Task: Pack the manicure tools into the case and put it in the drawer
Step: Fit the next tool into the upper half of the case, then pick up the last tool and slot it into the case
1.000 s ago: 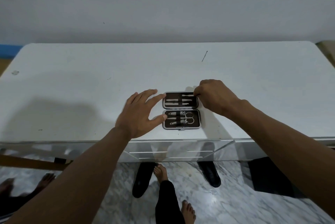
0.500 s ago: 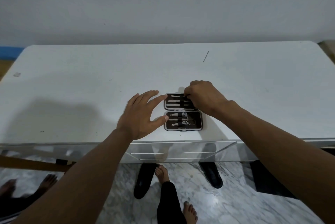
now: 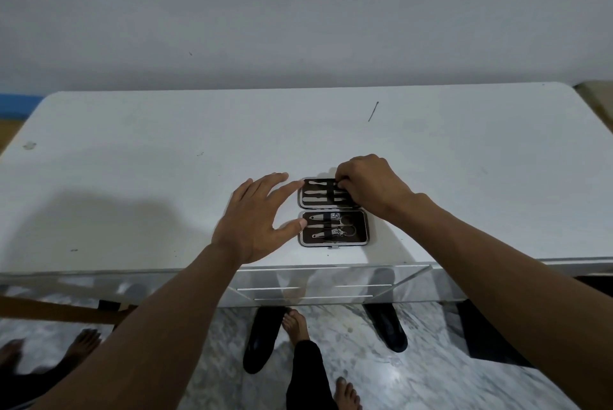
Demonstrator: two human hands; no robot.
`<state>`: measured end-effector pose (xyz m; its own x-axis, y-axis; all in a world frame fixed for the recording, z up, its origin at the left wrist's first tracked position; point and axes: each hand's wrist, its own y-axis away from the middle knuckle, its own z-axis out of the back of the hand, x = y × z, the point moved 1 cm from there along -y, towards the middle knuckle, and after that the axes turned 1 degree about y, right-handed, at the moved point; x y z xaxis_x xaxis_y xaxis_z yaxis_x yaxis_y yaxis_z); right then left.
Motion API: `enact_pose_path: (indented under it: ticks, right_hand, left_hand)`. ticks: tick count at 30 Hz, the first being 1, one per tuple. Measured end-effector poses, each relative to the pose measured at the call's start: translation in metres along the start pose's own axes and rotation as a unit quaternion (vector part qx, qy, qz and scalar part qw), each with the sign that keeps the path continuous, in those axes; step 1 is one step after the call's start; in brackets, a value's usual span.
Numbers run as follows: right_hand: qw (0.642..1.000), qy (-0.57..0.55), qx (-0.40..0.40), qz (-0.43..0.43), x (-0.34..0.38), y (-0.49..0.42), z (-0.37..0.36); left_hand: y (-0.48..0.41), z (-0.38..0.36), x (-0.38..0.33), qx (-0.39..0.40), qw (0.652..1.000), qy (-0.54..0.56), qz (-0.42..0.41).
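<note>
Right hand (image 3: pixel 371 186), fingers curled and pinched upon slim metal tools in the far half of an open, dark-lined, metal-rimmed rectangular case (image 3: pixel 333 212), which lay near the front edge of a smooth white table (image 3: pixel 132 161); left hand (image 3: pixel 255 220), fingers splayed wide, touched the case's left side.

Single head cam, looks fwd and down, near table (image 3: pixel 166 177), floor (image 3: pixel 398 376) below

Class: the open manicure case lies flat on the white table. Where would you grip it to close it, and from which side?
Probably the far half of the manicure case, by its back edge, from behind: it lies flat, hinged mid-way, clasp nearest.
</note>
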<state>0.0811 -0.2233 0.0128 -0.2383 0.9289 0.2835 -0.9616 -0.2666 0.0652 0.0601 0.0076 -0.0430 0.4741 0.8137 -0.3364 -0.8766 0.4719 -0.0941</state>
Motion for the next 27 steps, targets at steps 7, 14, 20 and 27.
enact_pose_path:
  ticks: [7, 14, 20, 27]
  right_hand:
    - [1.0, -0.008, 0.005, 0.006, 0.001, 0.0, 0.0]
    - [0.999, -0.034, -0.029, 0.002, -0.002, 0.0, 0.008]
    - [0.998, -0.003, -0.05, -0.035, -0.018, -0.01, 0.016]
    - [0.993, 0.028, -0.027, -0.114, -0.041, -0.034, 0.021]
  left_hand:
    - [0.0, -0.001, 0.001, 0.003, 1.0, -0.002, 0.003]
    - [-0.001, -0.001, 0.001, 0.008, 1.0, -0.004, 0.005]
    - [-0.001, 0.0, 0.001, 0.015, 1.0, 0.001, 0.01]
    - [0.0, 0.002, 0.001, 0.014, 1.0, -0.004, 0.005]
